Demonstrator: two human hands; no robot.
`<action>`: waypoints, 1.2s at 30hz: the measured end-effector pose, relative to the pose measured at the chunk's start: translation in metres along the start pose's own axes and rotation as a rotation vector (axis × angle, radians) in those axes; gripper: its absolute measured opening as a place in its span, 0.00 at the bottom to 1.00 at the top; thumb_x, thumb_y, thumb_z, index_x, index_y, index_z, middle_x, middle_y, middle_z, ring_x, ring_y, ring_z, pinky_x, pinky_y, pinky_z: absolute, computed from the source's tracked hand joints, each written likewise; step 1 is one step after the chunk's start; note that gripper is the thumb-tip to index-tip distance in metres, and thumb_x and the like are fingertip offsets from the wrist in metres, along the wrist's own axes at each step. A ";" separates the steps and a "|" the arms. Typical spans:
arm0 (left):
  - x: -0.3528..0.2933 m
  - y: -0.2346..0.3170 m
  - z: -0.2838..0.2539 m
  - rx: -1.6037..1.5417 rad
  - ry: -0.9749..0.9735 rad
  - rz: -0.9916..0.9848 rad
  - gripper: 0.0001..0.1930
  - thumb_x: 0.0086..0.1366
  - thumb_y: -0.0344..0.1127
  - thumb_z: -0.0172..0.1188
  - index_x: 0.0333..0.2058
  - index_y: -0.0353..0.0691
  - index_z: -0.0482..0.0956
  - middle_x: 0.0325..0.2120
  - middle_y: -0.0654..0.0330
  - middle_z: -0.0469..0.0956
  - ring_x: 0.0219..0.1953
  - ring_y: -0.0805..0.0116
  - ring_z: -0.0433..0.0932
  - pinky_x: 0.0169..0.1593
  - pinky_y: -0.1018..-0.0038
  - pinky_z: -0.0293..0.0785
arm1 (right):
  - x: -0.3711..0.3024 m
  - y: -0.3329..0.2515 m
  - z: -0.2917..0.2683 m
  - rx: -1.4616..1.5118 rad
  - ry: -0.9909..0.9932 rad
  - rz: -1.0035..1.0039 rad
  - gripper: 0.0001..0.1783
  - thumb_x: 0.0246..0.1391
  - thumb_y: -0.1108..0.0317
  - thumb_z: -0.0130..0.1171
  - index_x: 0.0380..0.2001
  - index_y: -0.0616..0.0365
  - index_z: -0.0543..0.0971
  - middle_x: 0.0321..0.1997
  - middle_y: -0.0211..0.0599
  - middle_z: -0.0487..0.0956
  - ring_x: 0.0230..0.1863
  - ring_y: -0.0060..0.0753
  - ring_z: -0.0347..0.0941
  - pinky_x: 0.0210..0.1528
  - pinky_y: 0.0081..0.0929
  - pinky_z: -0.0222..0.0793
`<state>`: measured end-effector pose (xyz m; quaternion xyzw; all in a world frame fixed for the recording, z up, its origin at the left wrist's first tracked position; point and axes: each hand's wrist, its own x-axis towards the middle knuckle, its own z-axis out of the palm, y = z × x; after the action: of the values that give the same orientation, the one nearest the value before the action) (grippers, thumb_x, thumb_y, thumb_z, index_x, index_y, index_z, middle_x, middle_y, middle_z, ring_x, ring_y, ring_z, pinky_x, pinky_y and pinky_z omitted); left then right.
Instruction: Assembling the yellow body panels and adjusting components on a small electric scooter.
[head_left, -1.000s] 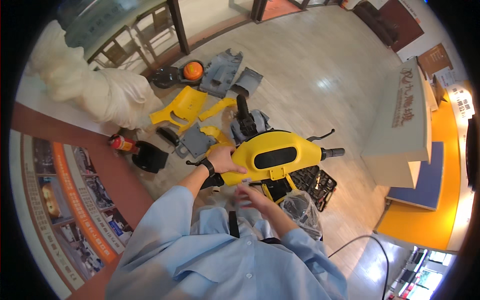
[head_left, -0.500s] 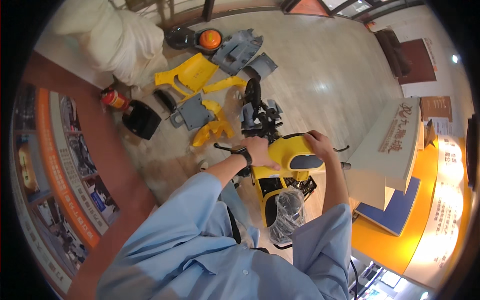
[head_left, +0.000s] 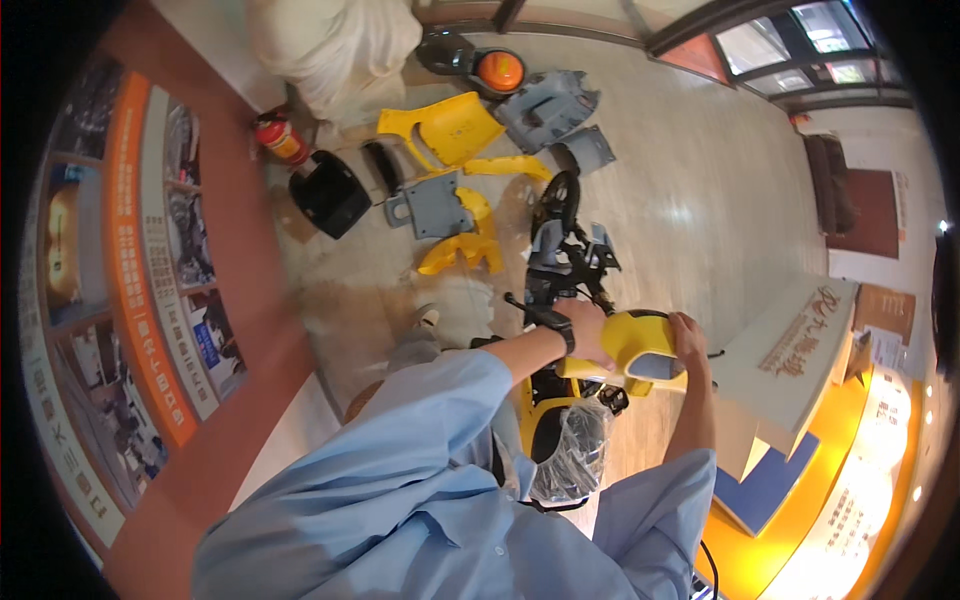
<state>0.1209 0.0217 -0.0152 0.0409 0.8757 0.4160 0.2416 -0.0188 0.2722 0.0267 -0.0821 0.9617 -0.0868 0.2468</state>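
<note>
A yellow handlebar cover (head_left: 628, 335) with a dark display window sits at the front of a partly stripped scooter. My left hand (head_left: 588, 332), a dark watch on its wrist, grips the cover's left side, thumb lying along its near edge. Round the right side curls my right hand (head_left: 688, 340), its fingertips on the top. A black brake lever (head_left: 520, 306) sticks out left of the cover. Beyond it show the scooter's bare black front frame (head_left: 570, 270) and front wheel (head_left: 558, 200). The seat (head_left: 572, 455), wrapped in clear plastic, is close to my body.
Yellow panels (head_left: 455, 128), grey panels (head_left: 545, 108) and a black box-shaped part (head_left: 330, 195) lie on the floor ahead and left. An orange helmet (head_left: 500, 71) and a red fire extinguisher (head_left: 281, 138) are farther off. A white counter (head_left: 775, 350) stands close on the right.
The view has swung, so the floor parts appear farther right and lower. Both hands keep hold of the cover, which lies slightly nearer me relative to the brake lever.
</note>
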 end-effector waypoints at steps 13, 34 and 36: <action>-0.097 -0.011 0.097 0.131 0.629 0.451 0.28 0.50 0.44 0.68 0.50 0.41 0.74 0.48 0.54 0.71 0.56 0.58 0.67 0.58 0.45 0.58 | 0.000 -0.008 -0.007 0.030 -0.018 0.047 0.25 0.59 0.51 0.45 0.45 0.60 0.80 0.46 0.57 0.79 0.50 0.57 0.74 0.52 0.39 0.68; -0.064 0.004 0.080 0.441 0.695 0.249 0.47 0.43 0.53 0.73 0.60 0.38 0.65 0.48 0.52 0.71 0.54 0.53 0.69 0.62 0.49 0.57 | -0.009 -0.017 -0.010 -0.049 0.003 -0.096 0.25 0.59 0.52 0.42 0.43 0.61 0.79 0.49 0.56 0.79 0.52 0.61 0.72 0.55 0.44 0.67; -0.091 -0.005 0.106 0.488 0.769 0.378 0.38 0.49 0.49 0.71 0.57 0.41 0.69 0.49 0.53 0.70 0.55 0.54 0.68 0.60 0.51 0.61 | -0.002 -0.006 -0.003 -0.048 0.005 -0.057 0.28 0.59 0.50 0.41 0.45 0.60 0.80 0.51 0.56 0.78 0.54 0.60 0.71 0.56 0.44 0.67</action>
<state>0.2504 0.0688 -0.0401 0.0978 0.9506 0.2203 -0.1956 -0.0179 0.2668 0.0314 -0.1152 0.9614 -0.0709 0.2396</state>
